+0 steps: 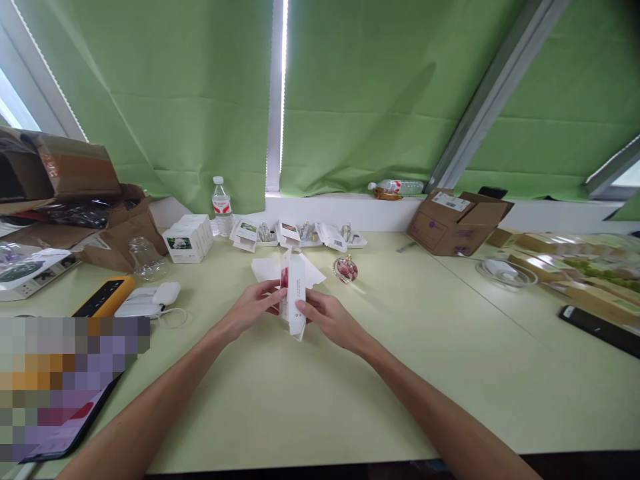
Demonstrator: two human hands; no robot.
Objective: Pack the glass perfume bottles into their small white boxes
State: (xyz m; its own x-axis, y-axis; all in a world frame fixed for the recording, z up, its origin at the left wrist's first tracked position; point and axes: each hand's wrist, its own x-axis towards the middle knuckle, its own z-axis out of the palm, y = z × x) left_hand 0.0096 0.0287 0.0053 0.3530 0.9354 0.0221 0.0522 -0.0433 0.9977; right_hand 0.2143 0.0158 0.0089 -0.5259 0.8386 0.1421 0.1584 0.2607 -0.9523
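Forearms [165, 407] cut off below; left hand [253, 308] and right hand [327, 319] each grip white carton [294, 283].

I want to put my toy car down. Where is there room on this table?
Bare table lies between the forearms, near the front edge. Another wide patch runs from the right hand on the white carton to the black device. Crowded: the left side around the white gadgets, and the back row of small boxes by the wall.

Bright daylight thru blind gap [277, 93]; edges warped, corner pixelated.
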